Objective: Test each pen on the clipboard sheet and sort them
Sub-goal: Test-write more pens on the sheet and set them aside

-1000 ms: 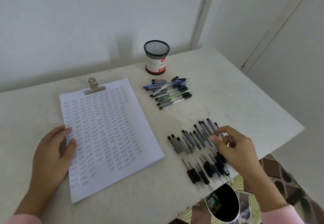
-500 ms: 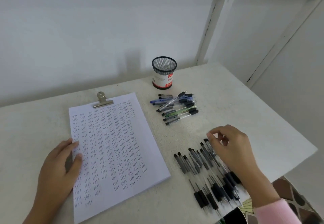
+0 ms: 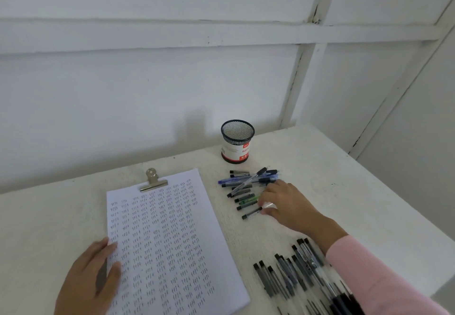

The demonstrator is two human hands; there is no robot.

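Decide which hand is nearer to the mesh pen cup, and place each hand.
Right. The right hand is at the loose pens just in front of the cup; the left hand rests on the sheet's left edge, much farther away.

Sheet (image 3: 172, 228): rows of handwritten "test"; mesh cup (image 3: 235, 152) label: "Ball…"

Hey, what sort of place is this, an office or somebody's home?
Likely a plain work corner, home or workshop I cannot tell: a white table against bare white panelled walls, a mesh pen cup, and a clipboard sheet covered in pen marks.
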